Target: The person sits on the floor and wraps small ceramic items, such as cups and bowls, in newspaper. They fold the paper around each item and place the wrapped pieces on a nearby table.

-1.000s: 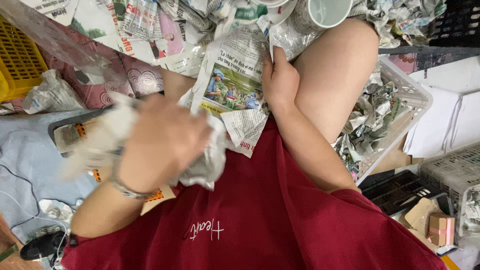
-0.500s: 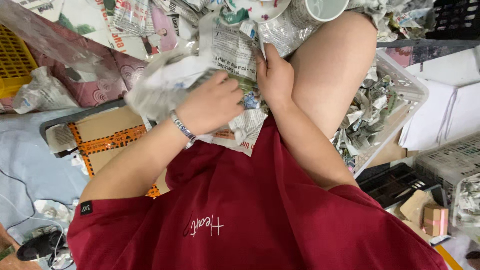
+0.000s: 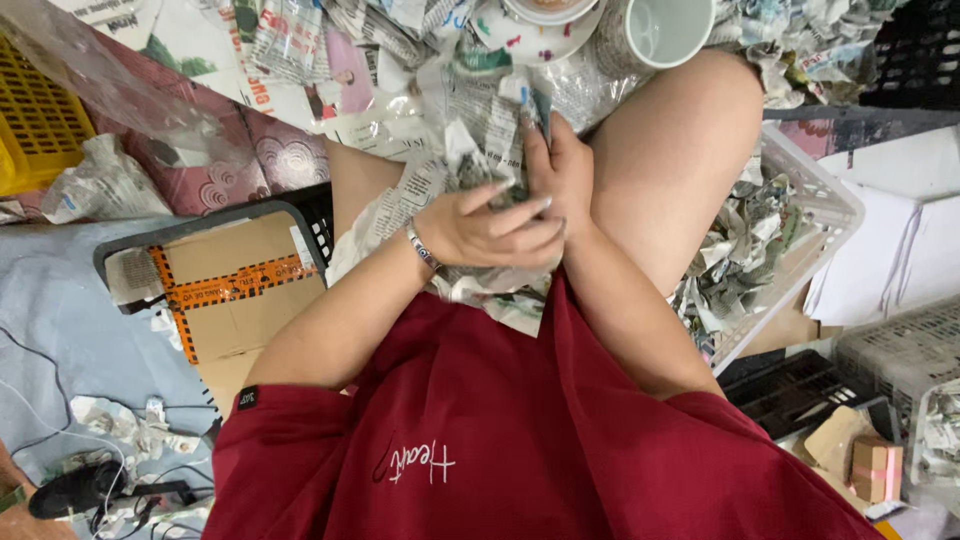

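A wide drift of crumpled paper covers the floor along the top of the view, and below it the red shirt fills the lower middle, with a bare thigh running up to the right. Left of the lap lies a grey cloth with cables across it, and on it a dark tray holding flat cardboard banded with orange tape. A yellow crate sits at the far left edge, with a clear plastic sheet slanting over its corner. On the right a white basket stands just beside the thigh, stuffed with balled newspaper scraps, and past it lie white sheets and a grey crate. At the top, a white mug stands upright with its mouth towards the camera, just beside a patterned saucer. On the lap rests the newspaper, bunched into a loose wad between the two hands. The left hand, a bracelet at its wrist, lies on the near side of the wad with its fingers slightly spread and curled around the paper. The right hand presses against the far side, fingers close together and pointing up, pinning the paper's edge (its thumb is hidden behind the wad). The two hands touch at the knuckles
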